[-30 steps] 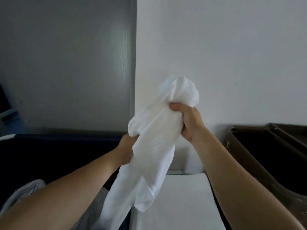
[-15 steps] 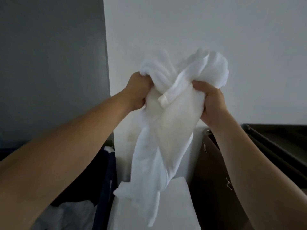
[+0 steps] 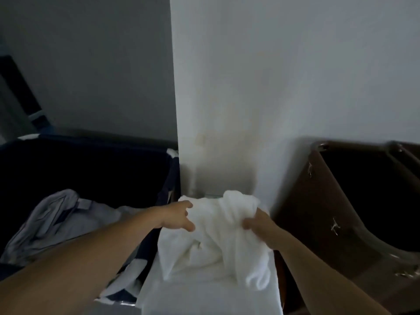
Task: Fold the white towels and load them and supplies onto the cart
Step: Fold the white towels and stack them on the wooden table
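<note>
Lying on a white stack point(image 3: 204, 294), the crumpled towel point(image 3: 216, 237) is being gripped by the right hand point(image 3: 258, 222) and touched by the loose-fingered left hand point(image 3: 176, 217).

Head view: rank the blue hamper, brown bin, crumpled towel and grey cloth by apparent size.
Largest: blue hamper and brown bin, alike, both cropped by the frame.
Next: crumpled towel.
Smallest: grey cloth, close to the towel, partly hidden by the left arm.

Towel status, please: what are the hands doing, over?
Right hand gripping the towel; left hand open against its edge. Towel bunched, not yet folded, lying on the white surface. Nothing in the way.
</note>
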